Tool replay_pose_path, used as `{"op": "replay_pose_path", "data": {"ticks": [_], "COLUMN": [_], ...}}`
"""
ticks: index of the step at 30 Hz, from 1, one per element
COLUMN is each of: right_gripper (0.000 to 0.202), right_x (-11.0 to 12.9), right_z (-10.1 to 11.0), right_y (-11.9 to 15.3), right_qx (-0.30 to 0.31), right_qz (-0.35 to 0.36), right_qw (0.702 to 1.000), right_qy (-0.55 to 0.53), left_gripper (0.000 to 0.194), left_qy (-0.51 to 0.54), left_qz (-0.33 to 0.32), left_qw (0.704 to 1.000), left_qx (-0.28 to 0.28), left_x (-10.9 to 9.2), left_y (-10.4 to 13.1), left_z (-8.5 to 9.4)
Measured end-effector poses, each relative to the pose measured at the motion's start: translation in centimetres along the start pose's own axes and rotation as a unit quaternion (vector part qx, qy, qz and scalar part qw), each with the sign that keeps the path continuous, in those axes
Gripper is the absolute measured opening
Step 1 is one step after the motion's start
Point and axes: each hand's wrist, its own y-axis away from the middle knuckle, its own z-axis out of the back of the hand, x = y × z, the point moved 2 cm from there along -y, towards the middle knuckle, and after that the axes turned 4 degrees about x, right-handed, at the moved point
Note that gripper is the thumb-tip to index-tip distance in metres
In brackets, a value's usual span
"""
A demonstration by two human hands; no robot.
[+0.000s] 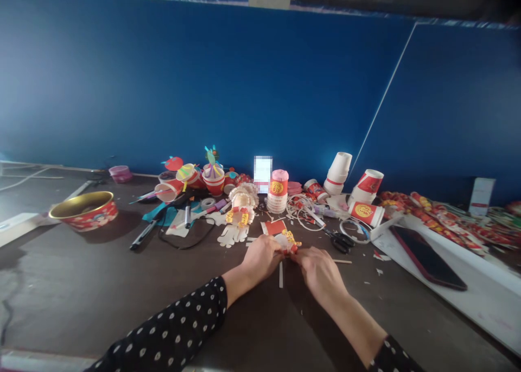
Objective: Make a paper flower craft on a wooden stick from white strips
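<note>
Between my two hands is a small paper craft piece [288, 240], whitish with yellow and red curled parts. My left hand [264, 257] is closed on its left side. My right hand [319, 270] pinches at its lower right edge, where the fingertips partly hide the red part. A thin white paper strip [280, 275] lies on the table just below. Behind the piece is a flat red paper scrap [273, 227]. A white frilled paper figure [243, 206] with yellow ends lies farther back, beside white paper cut-outs [233, 235].
Black-handled scissors [342, 242] lie right of my hands. Farther right, a phone [427, 257] rests in a white tray [484, 290]. Stacked paper cups [337, 174] and a cup tower [279, 193] stand behind. At left are a gold-lined bowl [84, 215] and a cutter knife [143, 235].
</note>
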Motion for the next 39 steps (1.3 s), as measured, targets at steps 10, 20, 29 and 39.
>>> {"op": "replay_pose_path", "data": {"ticks": [10, 20, 29, 39], "right_gripper": [0.035, 0.027, 0.028, 0.021], "right_x": [-3.0, -3.4, 0.6, -0.5], "right_z": [-0.1, 0.6, 0.7, -0.1], "right_y": [0.9, 0.8, -1.8, -1.6], "right_qx": [-0.031, -0.12, -0.074, -0.073], "right_qz": [0.009, 0.001, 0.069, 0.09], "right_qw": [0.999, 0.991, 0.995, 0.992], "right_qy": [-0.042, -0.066, -0.005, -0.044], "left_gripper": [0.018, 0.014, 0.02, 0.019], "left_qy": [0.02, 0.012, -0.022, 0.006], "left_qz": [0.006, 0.048, 0.046, 0.073], "left_qw": [1.0, 0.999, 0.999, 0.997], "left_qx": [-0.009, 0.001, 0.013, 0.006], "left_x": [0.2, 0.2, 0.2, 0.1], "left_y": [0.3, 0.1, -0.1, 0.1], "left_z": [0.1, -0.3, -0.3, -0.1]}}
